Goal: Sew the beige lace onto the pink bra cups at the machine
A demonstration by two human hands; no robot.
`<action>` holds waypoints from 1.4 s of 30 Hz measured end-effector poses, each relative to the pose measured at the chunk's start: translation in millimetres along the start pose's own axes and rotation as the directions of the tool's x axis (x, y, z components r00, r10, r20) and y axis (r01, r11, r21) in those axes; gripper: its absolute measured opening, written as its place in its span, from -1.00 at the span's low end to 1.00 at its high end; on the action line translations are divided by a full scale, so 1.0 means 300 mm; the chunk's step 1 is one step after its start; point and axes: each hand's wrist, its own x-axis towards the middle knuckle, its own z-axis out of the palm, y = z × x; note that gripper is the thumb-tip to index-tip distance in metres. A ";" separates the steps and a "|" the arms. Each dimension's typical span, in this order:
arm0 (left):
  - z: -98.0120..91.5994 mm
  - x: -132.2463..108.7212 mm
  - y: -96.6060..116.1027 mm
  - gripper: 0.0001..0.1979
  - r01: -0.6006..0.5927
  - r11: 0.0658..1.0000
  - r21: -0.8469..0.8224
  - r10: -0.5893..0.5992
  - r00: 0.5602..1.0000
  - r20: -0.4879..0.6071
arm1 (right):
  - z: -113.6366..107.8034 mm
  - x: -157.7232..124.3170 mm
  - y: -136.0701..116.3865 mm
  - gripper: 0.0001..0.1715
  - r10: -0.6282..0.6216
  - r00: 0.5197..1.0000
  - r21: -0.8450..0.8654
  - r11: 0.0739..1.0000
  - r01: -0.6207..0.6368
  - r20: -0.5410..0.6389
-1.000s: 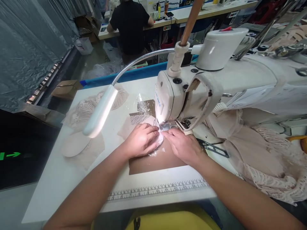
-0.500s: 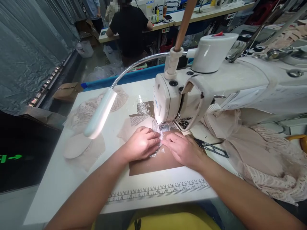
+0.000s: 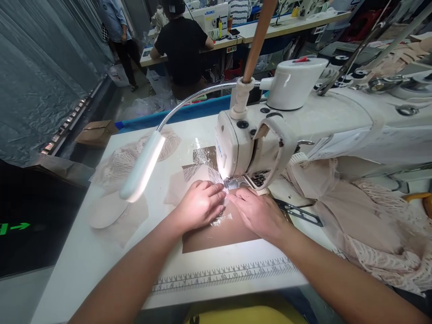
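At the sewing machine [image 3: 232, 146], my left hand [image 3: 200, 204] lies over a pale sheer lace piece [image 3: 201, 172], its fingers stretched forward and pressing down just left of the needle area. My right hand [image 3: 258, 211] is closed, fingertips together at the fabric edge just right of the presser foot [image 3: 227, 183]. What its fingers pinch is mostly covered. Beneath both hands is a flat brown sheet [image 3: 219, 239] with shiny clear film on it. The lamp [image 3: 143, 168] lights the spot between my fingertips.
Pale lace pieces [image 3: 118, 162] and a beige cup-shaped piece [image 3: 110, 210] lie at left. A black slotted metal part [image 3: 302, 212] sits right of my right hand. Beige lace garments [image 3: 364, 216] are heaped at right. A printed ruler [image 3: 222, 275] runs along the front edge.
The camera view has tilted slightly. Both hands stay by the needle, with only small finger shifts. In the background, a standing person has come further into view at upper left.
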 end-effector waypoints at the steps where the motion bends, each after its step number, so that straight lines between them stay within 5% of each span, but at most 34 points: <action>1: 0.003 0.001 -0.006 -0.63 0.008 1.000 0.001 -0.008 1.000 -0.008 | 0.000 0.004 -0.003 -0.60 0.017 1.000 -0.007 1.000 -0.017 0.000; 10: 0.021 0.016 -0.049 -0.65 0.118 0.993 -0.007 -0.118 0.989 -0.091 | -0.003 0.007 -0.002 -0.53 0.105 0.989 0.054 0.992 -0.111 0.107; 23: 0.039 -0.010 -0.106 -0.66 0.404 0.915 0.010 -0.393 0.896 -0.205 | 0.031 -0.013 0.028 -0.59 -0.005 1.000 0.086 0.996 0.006 -0.015; 28: 0.007 -0.030 -0.108 -0.64 0.539 0.842 0.035 -0.529 0.835 -0.150 | 0.054 -0.014 0.054 -0.59 -0.067 0.996 0.098 0.993 0.073 -0.062; 32: -0.080 -0.081 -0.111 -0.48 0.599 0.800 0.043 -0.590 0.797 -0.132 | 0.059 -0.009 0.067 -0.59 -0.085 0.995 0.149 0.984 0.093 -0.055; 34: -0.142 -0.145 -0.127 -0.39 0.678 0.734 0.039 -0.667 0.731 -0.147 | 0.059 -0.009 0.070 -0.59 -0.084 0.995 0.166 0.982 0.090 -0.045; 36: -0.200 -0.244 -0.157 -0.40 0.795 0.604 0.055 -0.767 0.599 -0.232 | 0.062 -0.011 0.072 -0.59 -0.075 0.997 0.165 0.983 0.079 -0.032; 37: -0.222 -0.305 -0.173 -0.44 0.859 0.509 0.064 -0.816 0.505 -0.282 | 0.065 -0.012 0.073 -0.59 -0.069 0.997 0.160 0.984 0.074 -0.031; 39: -0.249 -0.438 -0.195 -0.50 0.970 0.241 0.002 -0.920 0.229 -0.318 | 0.071 -0.013 0.074 -0.58 -0.064 0.997 0.151 0.986 0.070 -0.043; 40: -0.253 -0.504 -0.195 -0.55 0.983 0.185 -0.021 -0.940 0.171 -0.296 | 0.073 -0.013 0.074 -0.58 -0.064 0.997 0.150 0.986 0.071 -0.051; 42: -0.246 -0.620 -0.169 -0.69 0.984 0.173 -0.052 -0.957 0.156 -0.243 | 0.072 -0.013 0.071 -0.57 -0.062 0.996 0.146 0.987 0.071 -0.063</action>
